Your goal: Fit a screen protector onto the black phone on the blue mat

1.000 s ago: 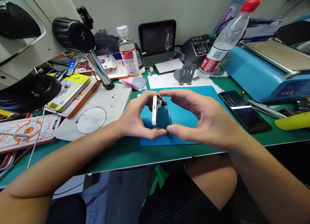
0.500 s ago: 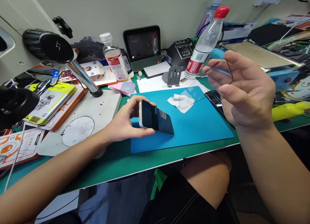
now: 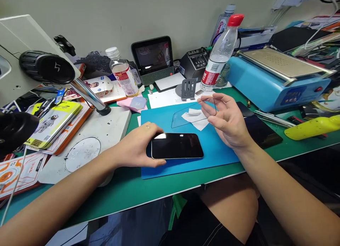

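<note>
A smartphone (image 3: pixel 177 146) with a dark, glossy screen faces up over the blue mat (image 3: pixel 170 169). My left hand (image 3: pixel 139 145) grips its left end, thumb along the near edge and fingers at the far edge. In my right hand (image 3: pixel 225 118) is a clear screen protector (image 3: pixel 177 119) with a thin black border, pinched by its right end. The protector is held in the air, tilted, beyond the phone. Through and beside it shows a crumpled white wipe (image 3: pixel 199 122) lying on the mat.
A microscope stand base (image 3: pixel 111 120) and battery boxes (image 3: pixel 55 123) crowd the left. Behind are two nearer bottles (image 3: pixel 123 76) (image 3: pixel 219 58), a grey phone stand (image 3: pixel 188 89) and a display (image 3: pixel 152 58). At right sit a blue heating plate machine (image 3: pixel 261 84), a black panel (image 3: pixel 262 130) and a yellow tool (image 3: pixel 312 127).
My left hand has lowered the phone and turned it from tilted to nearly flat, screen up. My right hand has come down and leftward with the screen protector, closer to the phone.
</note>
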`<act>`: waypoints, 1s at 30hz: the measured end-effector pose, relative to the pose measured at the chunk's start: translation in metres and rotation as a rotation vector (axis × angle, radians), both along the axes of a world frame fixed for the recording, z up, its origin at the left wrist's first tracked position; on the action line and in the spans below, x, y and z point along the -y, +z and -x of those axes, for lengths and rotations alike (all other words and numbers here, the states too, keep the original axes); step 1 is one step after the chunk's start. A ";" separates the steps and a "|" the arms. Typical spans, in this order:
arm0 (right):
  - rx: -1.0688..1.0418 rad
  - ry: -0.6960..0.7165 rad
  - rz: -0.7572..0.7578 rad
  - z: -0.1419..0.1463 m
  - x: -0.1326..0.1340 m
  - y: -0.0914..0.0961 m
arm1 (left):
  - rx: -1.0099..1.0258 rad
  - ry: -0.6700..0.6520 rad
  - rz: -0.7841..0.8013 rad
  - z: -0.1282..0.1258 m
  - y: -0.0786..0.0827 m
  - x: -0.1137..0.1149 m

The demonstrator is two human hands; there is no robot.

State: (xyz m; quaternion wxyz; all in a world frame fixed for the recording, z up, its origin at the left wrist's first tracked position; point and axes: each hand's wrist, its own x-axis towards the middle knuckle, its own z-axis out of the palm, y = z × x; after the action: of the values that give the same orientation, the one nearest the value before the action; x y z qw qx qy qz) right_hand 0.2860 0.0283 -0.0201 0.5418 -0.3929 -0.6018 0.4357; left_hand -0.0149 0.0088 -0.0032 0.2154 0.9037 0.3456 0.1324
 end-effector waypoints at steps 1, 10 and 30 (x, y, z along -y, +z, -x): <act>-0.006 0.006 -0.006 -0.001 0.000 -0.002 | -0.036 -0.030 -0.016 -0.001 0.000 0.001; 0.155 0.159 -0.146 -0.007 0.009 -0.014 | -0.169 -0.037 -0.082 -0.006 -0.004 0.009; 0.833 -0.378 -0.025 -0.012 -0.007 -0.022 | -0.154 -0.010 -0.035 -0.004 -0.005 0.007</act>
State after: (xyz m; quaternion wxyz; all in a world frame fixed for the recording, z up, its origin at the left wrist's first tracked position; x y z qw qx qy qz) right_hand 0.2984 0.0354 -0.0418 0.3282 -0.6312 -0.6912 0.1267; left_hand -0.0112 0.0022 -0.0081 0.1731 0.9164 0.3544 0.0677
